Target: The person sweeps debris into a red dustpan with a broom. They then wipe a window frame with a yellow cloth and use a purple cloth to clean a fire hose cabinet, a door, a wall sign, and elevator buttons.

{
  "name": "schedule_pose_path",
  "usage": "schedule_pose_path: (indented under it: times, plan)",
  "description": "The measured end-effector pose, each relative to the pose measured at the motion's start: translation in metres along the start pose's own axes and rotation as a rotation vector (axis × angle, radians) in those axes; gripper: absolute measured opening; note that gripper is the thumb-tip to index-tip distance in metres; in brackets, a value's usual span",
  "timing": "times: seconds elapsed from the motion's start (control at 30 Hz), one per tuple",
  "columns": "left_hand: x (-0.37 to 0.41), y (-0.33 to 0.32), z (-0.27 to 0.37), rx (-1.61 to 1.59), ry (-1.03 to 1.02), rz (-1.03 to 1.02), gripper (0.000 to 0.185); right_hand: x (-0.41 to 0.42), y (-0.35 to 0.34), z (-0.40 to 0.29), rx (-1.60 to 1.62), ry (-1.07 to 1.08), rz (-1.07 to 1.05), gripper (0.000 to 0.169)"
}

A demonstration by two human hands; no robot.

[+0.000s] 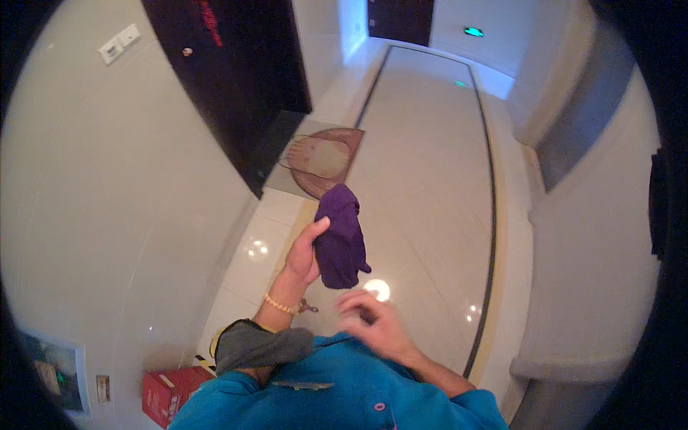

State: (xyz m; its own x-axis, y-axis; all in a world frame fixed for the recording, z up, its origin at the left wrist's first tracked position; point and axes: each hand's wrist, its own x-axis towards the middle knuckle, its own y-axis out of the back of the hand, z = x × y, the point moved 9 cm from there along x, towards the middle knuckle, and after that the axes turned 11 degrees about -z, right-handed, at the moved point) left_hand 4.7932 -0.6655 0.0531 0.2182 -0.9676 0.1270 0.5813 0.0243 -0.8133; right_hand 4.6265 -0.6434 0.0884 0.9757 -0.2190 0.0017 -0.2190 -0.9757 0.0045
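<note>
My left hand grips a folded purple cloth in front of me, its thumb lying over the cloth's near side. A small corner of the cloth sticks out at the lower right. Just below the cloth, apart from it, is my right hand, blurred, with curled fingers and a gap between them and the thumb. Nothing shows in that hand. Over my left forearm hangs a grey cloth. A beaded bracelet circles my left wrist.
A dark door stands at the left, with a doormat before it. Glossy floor tiles run down the corridor to another dark door and a green exit sign. A red box sits by the left wall.
</note>
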Motion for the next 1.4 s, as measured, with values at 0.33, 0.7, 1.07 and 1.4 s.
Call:
schedule_pose_path:
  times: [0.33, 0.7, 1.07, 1.4]
  plan:
    - [0.002, -0.052, 0.058, 0.719, -0.108, 0.49, 0.044, 0.137, 0.136, -0.02, 0.106, 0.031, 0.082, 0.032]
    - [-0.039, 0.003, 0.075, 0.87, -0.201, 0.697, 0.035, 0.218, 0.083, 0.047, 1.051, -0.107, -0.502, 0.051]
    - [-0.074, -0.005, 0.083, 0.943, -0.472, 1.002, 0.018, 0.231, 0.035, 0.145, 0.663, -0.46, -0.502, 0.05]
    - [-0.056, -0.044, 0.179, 1.428, -0.252, 1.312, 0.012, 0.321, 0.03, 0.064, 0.229, -0.115, -0.798, 0.021]
